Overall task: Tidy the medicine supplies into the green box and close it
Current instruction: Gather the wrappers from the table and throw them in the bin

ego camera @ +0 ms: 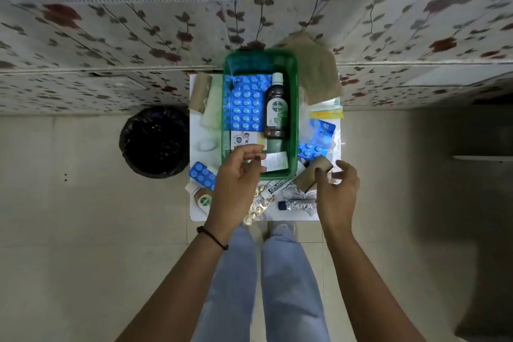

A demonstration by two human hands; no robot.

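The green box [293, 108] stands open on a small white table [197, 211]. Inside it lie blue pill strips [246, 104], a brown Dettol bottle [275, 108], a small printed card [243, 138] and a white leaflet [274, 161]. My left hand [236, 178] hovers over the box's near left corner, fingers apart, holding nothing. My right hand [337, 190] pinches a brown bandage roll [313, 172] just right of the box's near corner. A Cipladine tube [276, 186], gold pill strips [256, 207], foil strips [298, 198] and a blue pill strip [202, 173] lie on the table's near side.
A black bin [155, 141] stands on the floor left of the table. Bandage rolls [204, 97] and gauze lie left of the box. More blue strips [316, 141] and a brown paper bag [313, 69] lie on its right. A small Dettol bottle [202, 198] sits near left. My legs [277, 272] stand below.
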